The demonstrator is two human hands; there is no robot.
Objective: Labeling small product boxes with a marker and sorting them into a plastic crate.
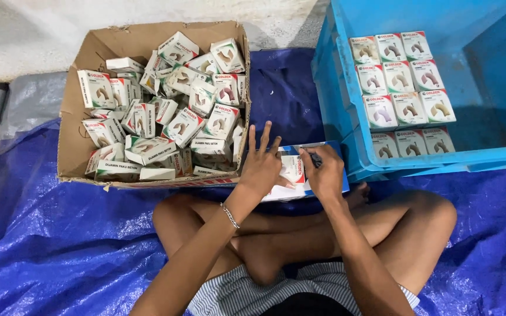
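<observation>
Now we press our left hand (260, 167), fingers spread open, on a small white-and-red cardboard box (292, 171) lying on a flat blue board (323, 169) over our crossed legs. Our right hand (325, 174) fingers pinch a dark pen (313, 157). The box's long axis seems to run near to far. We think the pen stroke could push the box sideways, because it is only pressed, not gripped.

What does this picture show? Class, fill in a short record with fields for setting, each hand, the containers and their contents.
Setting: person sitting cross-legged on a crinkled blue plastic tarpaulin
Left hand: fingers spread, pressing on a small white carton
Right hand: grips a dark pen-like tool over that carton
Brown cardboard box: loose jumble of small white cartons
Blue plastic crate: same cartons in neat rows
</observation>
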